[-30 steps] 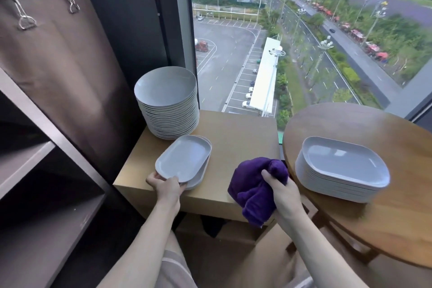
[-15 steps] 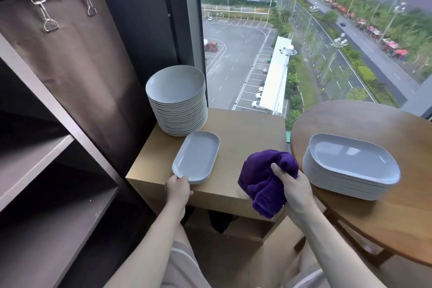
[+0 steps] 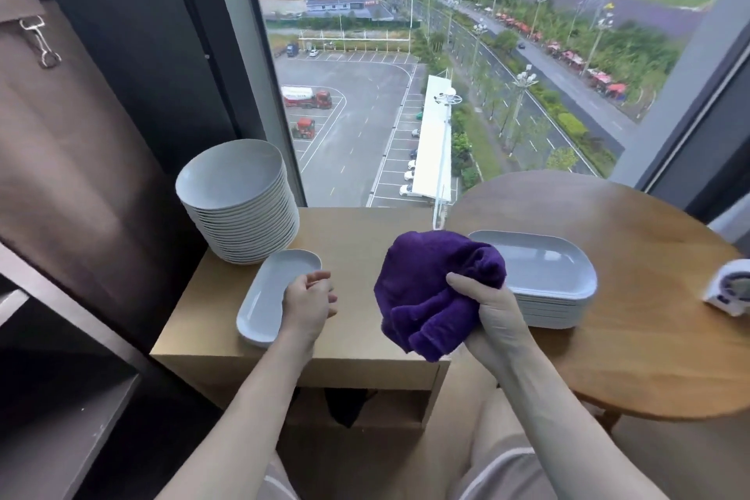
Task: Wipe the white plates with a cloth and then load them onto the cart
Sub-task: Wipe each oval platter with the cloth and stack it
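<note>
A white oblong plate point(image 3: 268, 296) lies on the square wooden table point(image 3: 353, 239), in front of a tall stack of round white plates point(image 3: 239, 199). My left hand point(image 3: 308, 304) hovers just right of the oblong plate, fingers loosely curled, holding nothing. My right hand point(image 3: 487, 317) grips a bunched purple cloth point(image 3: 430, 292) above the gap between the tables. A stack of white oblong plates point(image 3: 544, 280) sits on the round wooden table point(image 3: 633, 337), partly hidden behind the cloth.
The cart's dark shelves point(image 3: 52, 418) and its brown fabric side point(image 3: 69, 158) stand at the left. A small white device point(image 3: 730, 288) sits at the round table's right edge. A large window rises behind both tables.
My left hand has let go of the oblong plate's near end and lifted to its right. My right hand has raised the cloth. The view has tilted up and left.
</note>
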A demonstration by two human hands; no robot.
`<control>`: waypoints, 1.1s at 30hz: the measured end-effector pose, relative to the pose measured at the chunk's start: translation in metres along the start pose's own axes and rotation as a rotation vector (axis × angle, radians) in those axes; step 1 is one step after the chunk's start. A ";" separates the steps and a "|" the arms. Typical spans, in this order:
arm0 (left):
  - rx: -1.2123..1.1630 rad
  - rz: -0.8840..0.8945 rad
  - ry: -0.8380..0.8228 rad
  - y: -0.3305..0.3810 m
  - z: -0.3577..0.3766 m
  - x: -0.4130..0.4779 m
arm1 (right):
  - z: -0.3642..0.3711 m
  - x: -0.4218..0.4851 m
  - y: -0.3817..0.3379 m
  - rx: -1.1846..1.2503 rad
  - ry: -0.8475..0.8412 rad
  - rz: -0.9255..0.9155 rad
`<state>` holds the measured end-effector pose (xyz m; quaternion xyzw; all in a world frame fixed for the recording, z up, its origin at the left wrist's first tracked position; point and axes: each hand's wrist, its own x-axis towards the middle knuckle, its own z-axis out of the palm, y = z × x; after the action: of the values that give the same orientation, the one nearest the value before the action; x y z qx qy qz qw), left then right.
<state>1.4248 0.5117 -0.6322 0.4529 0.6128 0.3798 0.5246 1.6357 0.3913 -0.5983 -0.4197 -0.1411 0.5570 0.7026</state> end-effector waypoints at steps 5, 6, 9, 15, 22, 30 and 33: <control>0.060 0.063 -0.221 0.026 0.060 -0.018 | -0.029 -0.009 -0.058 0.009 0.086 -0.185; 0.065 0.066 -0.259 0.030 0.073 -0.021 | -0.036 -0.012 -0.072 -0.006 0.101 -0.250; 0.099 0.072 -0.347 0.038 0.106 -0.027 | -0.058 -0.022 -0.112 -0.048 0.170 -0.412; 0.149 0.102 -0.383 0.044 0.151 -0.030 | -0.107 -0.027 -0.151 -0.301 0.330 -0.601; 0.333 0.172 -0.429 0.032 0.178 -0.026 | -0.148 0.000 -0.118 -0.539 0.467 -0.584; 0.320 0.227 -0.503 0.017 0.189 -0.028 | -0.145 0.024 -0.078 -1.372 0.379 -0.661; 0.283 0.228 -0.532 0.016 0.190 -0.025 | -0.142 0.036 -0.070 -1.679 0.407 -0.524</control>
<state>1.6161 0.4912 -0.6400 0.6705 0.4463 0.2156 0.5520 1.7889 0.3601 -0.6425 -0.8395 -0.4651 0.0077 0.2809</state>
